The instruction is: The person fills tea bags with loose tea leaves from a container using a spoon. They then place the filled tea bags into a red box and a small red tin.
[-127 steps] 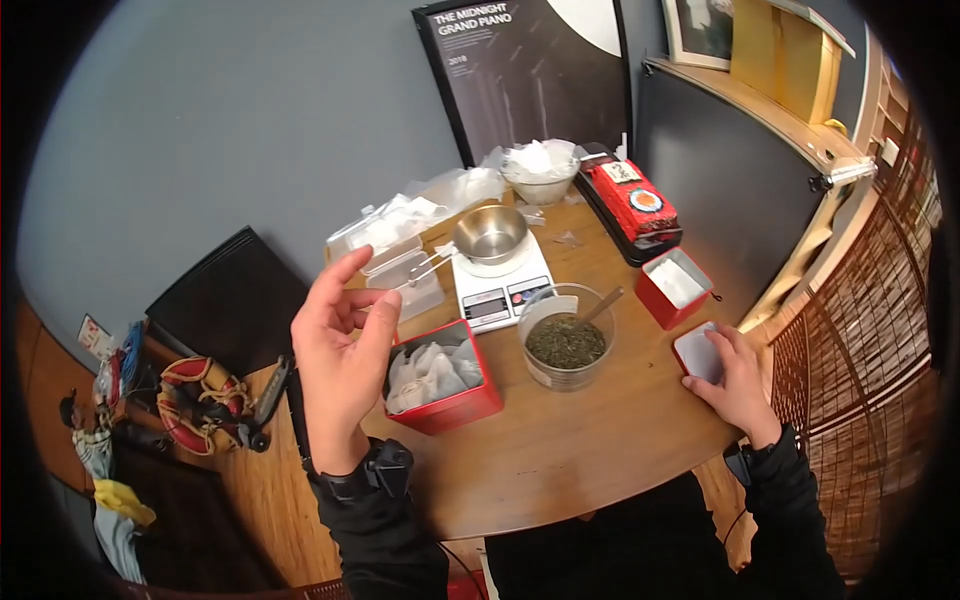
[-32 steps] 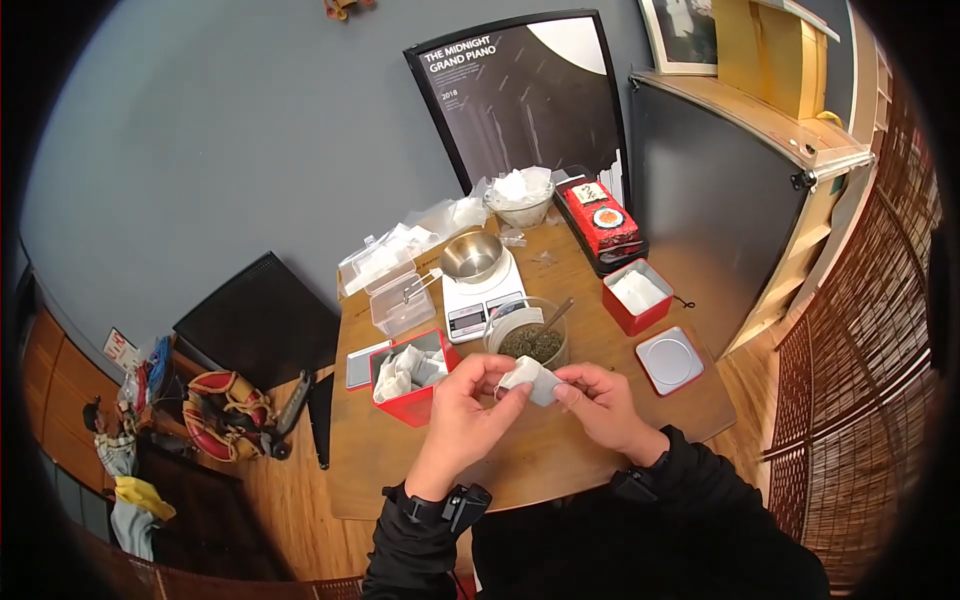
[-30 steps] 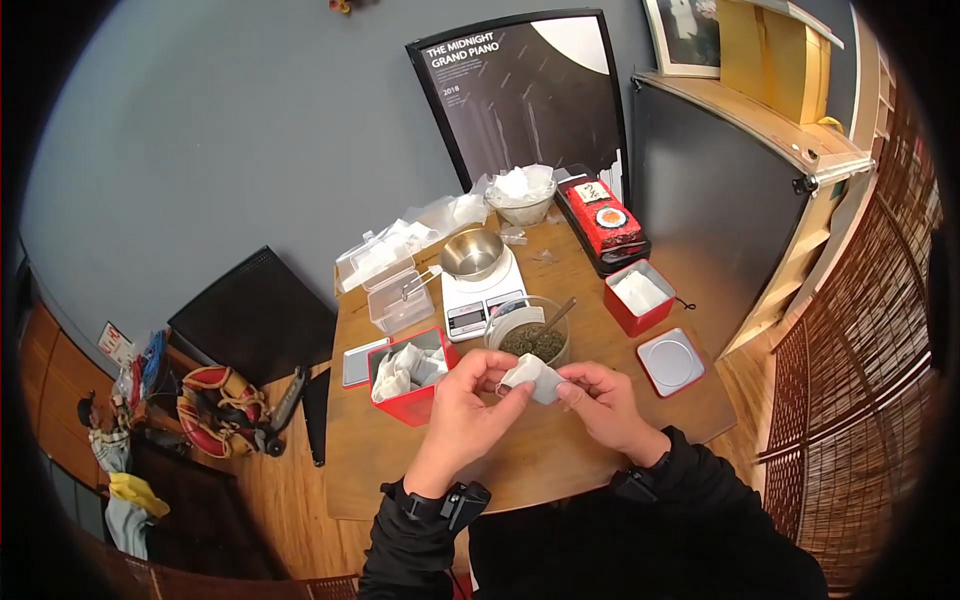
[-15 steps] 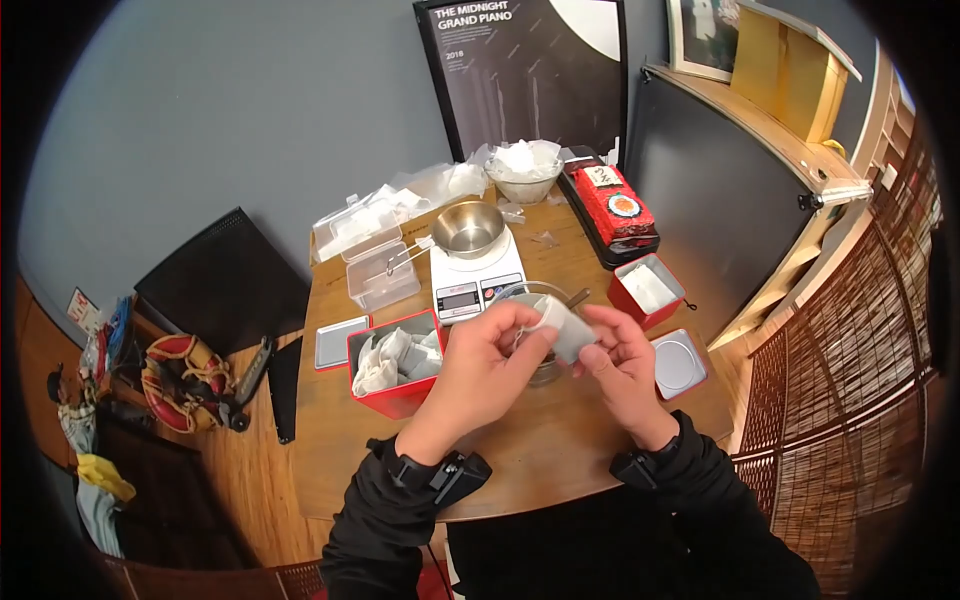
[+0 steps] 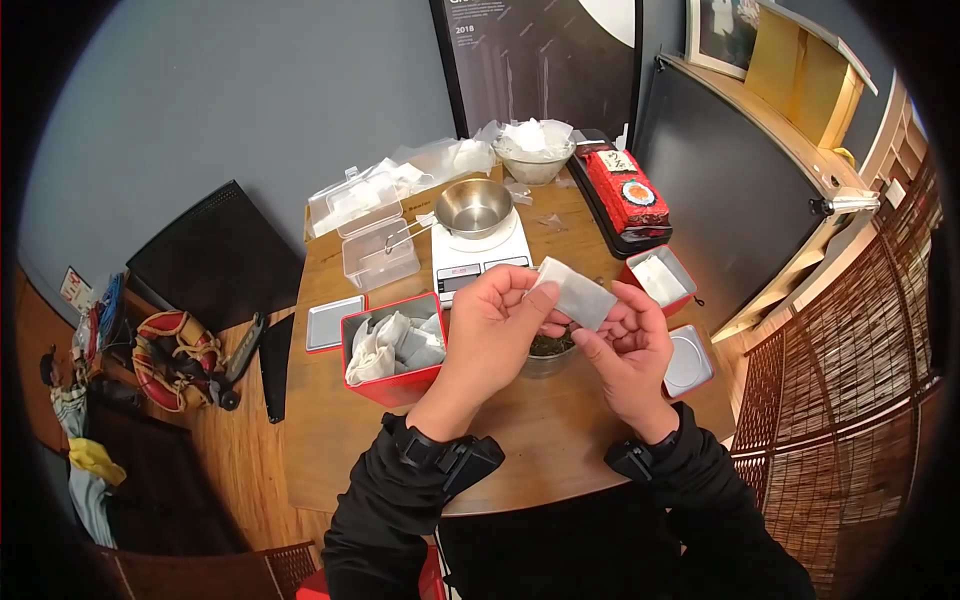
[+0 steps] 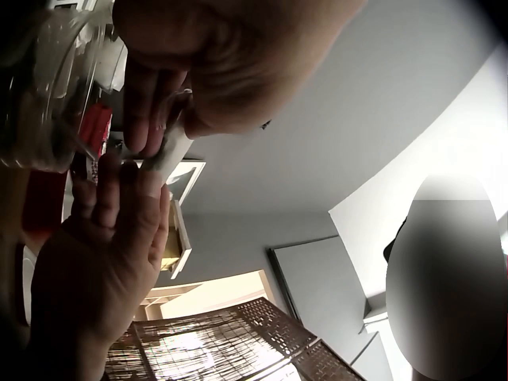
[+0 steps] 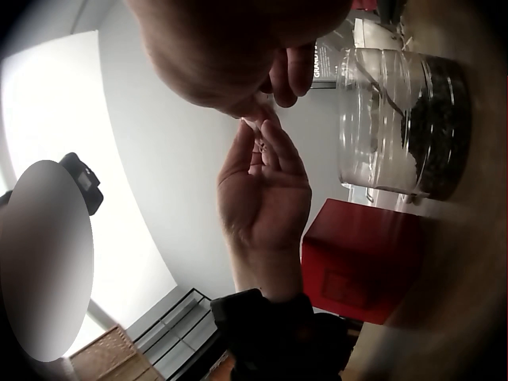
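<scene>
I am observing both hands raised above the surface (image 5: 560, 440), holding one small white filter bag (image 5: 572, 292) between them, directly over the glass jar of loose tea (image 5: 546, 352). The left hand (image 5: 492, 325) is pinching the bag's near edge with curled fingers (image 6: 151, 119); the right hand (image 5: 628, 345) is gripping the lower side, its fingers bent around it. The bag is sitting tilted, mouth toward 11 o'clock. In my judgement the thin paper is running a risk of tearing if both hands are pulling apart too hard. A slipping pinch would be dropping it into the tea below. The red tin of bags (image 5: 392, 347) at 9 o'clock and the scale (image 5: 478, 258) at 12 o'clock are standing near enough for an elbow to knock.
</scene>
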